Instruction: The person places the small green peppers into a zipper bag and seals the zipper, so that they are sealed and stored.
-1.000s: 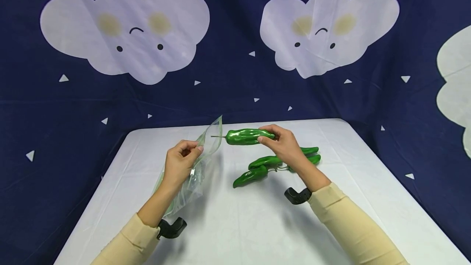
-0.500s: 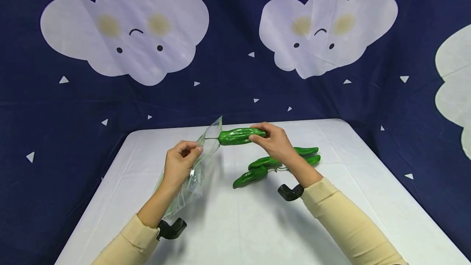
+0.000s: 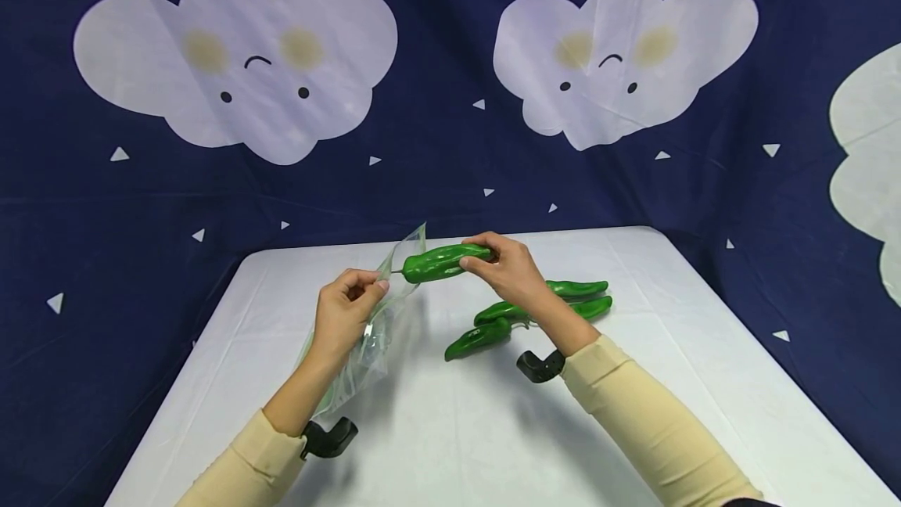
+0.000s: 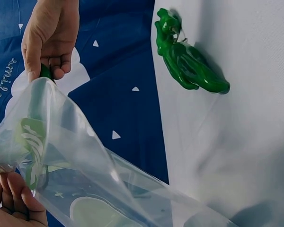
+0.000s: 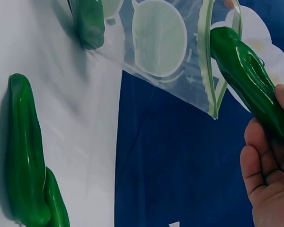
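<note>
Nearest, the fingers of the left hand (image 3: 343, 310) pinch the rim of a clear, green-edged bag (image 3: 369, 352). Beyond, the right hand (image 3: 512, 271) grips a glossy, ridged green pepper (image 3: 438, 263) near its tip, stem end at the bag's mouth, nearer the left hand than half a second ago.

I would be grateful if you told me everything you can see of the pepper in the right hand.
The pepper is long, green and glossy, with smooth-looking skin creased along its length and a thin stem. The right hand pinches it near its tapered end. It is held above the table, roughly level, its stem end at the open mouth of the plastic bag; whether it touches the bag is unclear.
</note>
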`<state>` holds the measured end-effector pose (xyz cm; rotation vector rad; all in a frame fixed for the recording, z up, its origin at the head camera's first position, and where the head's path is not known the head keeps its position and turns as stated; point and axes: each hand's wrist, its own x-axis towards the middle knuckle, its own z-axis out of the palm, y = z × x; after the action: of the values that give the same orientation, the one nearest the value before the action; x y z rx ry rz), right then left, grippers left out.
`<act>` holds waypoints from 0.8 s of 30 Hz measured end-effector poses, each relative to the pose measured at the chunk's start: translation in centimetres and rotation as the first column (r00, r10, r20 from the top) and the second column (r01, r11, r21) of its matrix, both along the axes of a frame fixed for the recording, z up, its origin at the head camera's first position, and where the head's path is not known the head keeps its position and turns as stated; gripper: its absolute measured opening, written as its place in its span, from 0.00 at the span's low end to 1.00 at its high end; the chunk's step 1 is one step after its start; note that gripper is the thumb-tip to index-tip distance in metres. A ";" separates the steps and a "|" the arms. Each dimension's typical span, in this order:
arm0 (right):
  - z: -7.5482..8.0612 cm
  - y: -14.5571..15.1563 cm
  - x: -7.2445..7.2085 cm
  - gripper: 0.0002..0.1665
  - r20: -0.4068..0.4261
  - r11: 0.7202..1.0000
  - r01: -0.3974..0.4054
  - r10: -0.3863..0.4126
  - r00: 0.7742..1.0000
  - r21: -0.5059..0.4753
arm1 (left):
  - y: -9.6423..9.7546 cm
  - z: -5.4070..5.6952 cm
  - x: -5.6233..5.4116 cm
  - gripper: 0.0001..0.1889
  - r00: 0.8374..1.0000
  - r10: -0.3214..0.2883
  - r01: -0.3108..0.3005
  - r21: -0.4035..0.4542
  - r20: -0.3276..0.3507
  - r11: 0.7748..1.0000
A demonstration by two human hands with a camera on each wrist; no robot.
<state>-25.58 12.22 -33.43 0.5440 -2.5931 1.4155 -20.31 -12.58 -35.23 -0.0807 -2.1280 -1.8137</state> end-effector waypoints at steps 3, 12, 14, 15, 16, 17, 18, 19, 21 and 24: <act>-0.1 -0.4 -0.1 0.20 0.000 1.000 -0.001 0.001 1.000 0.001 | -0.1 -0.1 0.0 0.06 1.000 0.002 -0.002 -0.002 -0.002 1.000; -0.5 -1.6 -0.4 0.22 0.003 1.000 -0.014 0.014 1.000 0.009 | -0.1 -0.3 -0.1 0.06 1.000 0.006 -0.007 -0.021 -0.027 1.000; -0.6 -1.9 -0.5 0.21 -0.003 1.000 -0.017 0.017 1.000 0.001 | -0.1 -0.2 -0.1 0.05 1.000 0.004 -0.004 -0.017 -0.030 1.000; -0.6 -2.0 -0.5 0.20 -0.005 1.000 -0.016 0.016 1.000 -0.004 | -0.1 -0.2 -0.1 0.05 1.000 0.002 -0.002 -0.014 -0.031 1.000; -0.6 -2.2 -0.6 0.20 -0.005 1.000 -0.016 0.016 1.000 -0.010 | -0.1 -0.2 -0.1 0.05 1.000 -0.001 0.001 -0.009 -0.031 1.000; -0.7 -2.3 -0.6 0.20 -0.007 1.000 -0.016 0.016 1.000 -0.014 | -0.1 -0.2 -0.1 0.05 1.000 -0.003 0.003 -0.005 -0.031 1.000; -0.7 -2.5 -0.7 0.19 -0.007 1.000 -0.017 0.016 1.000 -0.019 | -0.1 -0.2 -0.1 0.05 0.999 -0.006 0.006 -0.001 -0.032 1.000; -0.7 -2.7 -0.7 0.19 -0.008 1.000 -0.018 0.018 1.000 -0.021 | -0.1 -0.2 -0.1 0.05 0.999 -0.008 0.008 0.002 -0.033 1.000; -0.8 -3.0 -0.7 0.19 -0.008 0.999 -0.023 0.023 1.000 -0.023 | -0.1 -0.2 -0.1 0.05 0.999 -0.009 0.009 0.002 -0.034 1.000; -0.9 -3.4 -0.8 0.19 -0.006 0.999 -0.037 0.037 0.999 -0.027 | -0.1 -0.2 -0.1 0.05 0.999 -0.011 0.011 0.005 -0.035 1.000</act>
<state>-26.36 8.79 -34.29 0.5947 -2.5684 1.4563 -20.44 -12.72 -35.41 -0.1217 -2.1028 -1.8106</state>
